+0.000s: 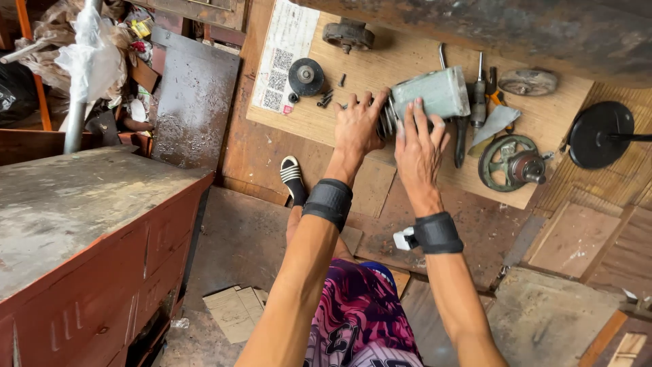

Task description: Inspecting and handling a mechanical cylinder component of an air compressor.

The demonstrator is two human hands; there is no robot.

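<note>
1. The left hand (356, 128) rests on the finned end of the motor (429, 97), fingers spread over the metal fins, its grip a loose hold on that end.
2. The right hand (419, 151) lies on the near side of the motor's grey-green body, fingers fanned out and pressed against it; the grip is wide, flat on the casing rather than wrapped round.
3. The motor lies on its side on the board (407, 58), a plywood sheet on the floor, between both hands.
4. Just right of it lie a screwdriver (479, 102) and a trowel blade (494, 124).
5. A spoked pulley (511, 163) sits near the right edge of the board.
6. A black round part (306, 76) and some screws (326, 99) lie to the left.
7. Both wrists wear black bands (329, 202).
</note>
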